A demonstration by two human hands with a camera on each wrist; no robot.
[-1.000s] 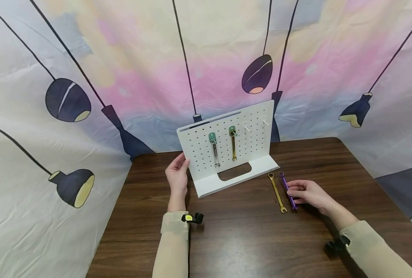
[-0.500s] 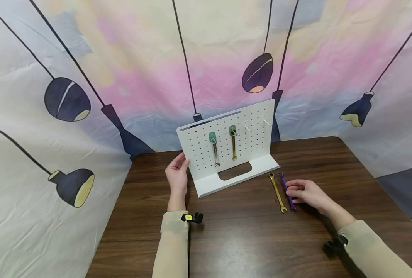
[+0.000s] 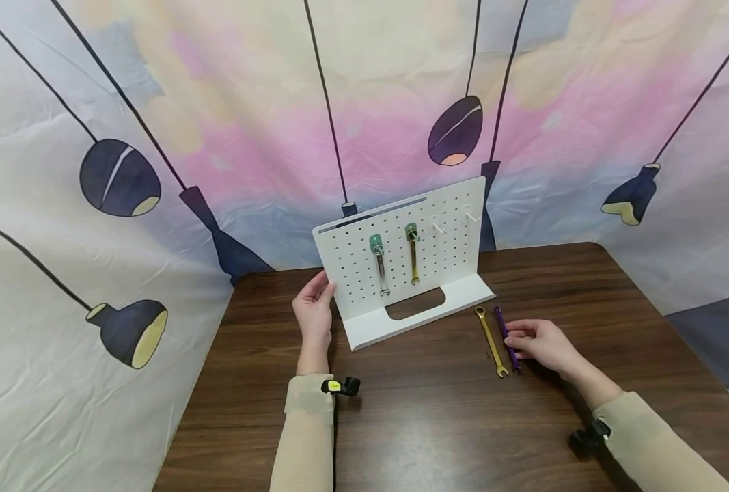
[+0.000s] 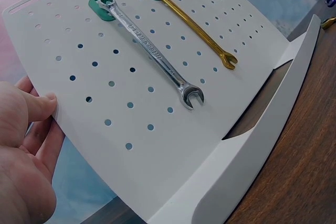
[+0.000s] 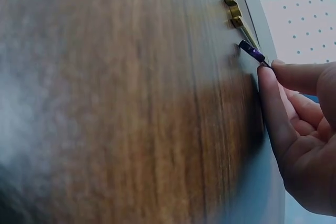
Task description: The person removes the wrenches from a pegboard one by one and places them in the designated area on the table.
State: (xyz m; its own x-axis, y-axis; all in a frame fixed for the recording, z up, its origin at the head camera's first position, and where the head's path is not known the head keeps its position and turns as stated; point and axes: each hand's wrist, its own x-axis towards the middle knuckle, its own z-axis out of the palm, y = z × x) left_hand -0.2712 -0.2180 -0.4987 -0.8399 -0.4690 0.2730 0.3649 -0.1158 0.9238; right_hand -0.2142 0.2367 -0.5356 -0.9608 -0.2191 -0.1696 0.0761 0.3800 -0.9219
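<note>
My left hand (image 3: 313, 311) grips the left edge of a white pegboard stand (image 3: 352, 328), thumb in front and fingers behind. A silver combination wrench (image 4: 152, 51) and a gold one (image 4: 194, 24) hang from green hooks on the board. To the right, my right hand (image 3: 542, 343) pinches a purple combination wrench (image 3: 501, 321) between thumb and fingers, low over the table. Just left of it lies another gold combination wrench (image 3: 490, 342). In the right wrist view, the fingers hide most of the purple wrench (image 5: 252, 51).
Two bare clear hooks, a nearer one (image 3: 436, 225) and a farther one (image 3: 470, 214), stick out from the right part of the board. The brown wooden table (image 3: 425, 424) reaches back to a curtain (image 3: 266, 123) printed with lamps.
My right hand has shifted slightly left with the purple wrench, nearer the gold wrench on the table. The left hand and the board stay put.
</note>
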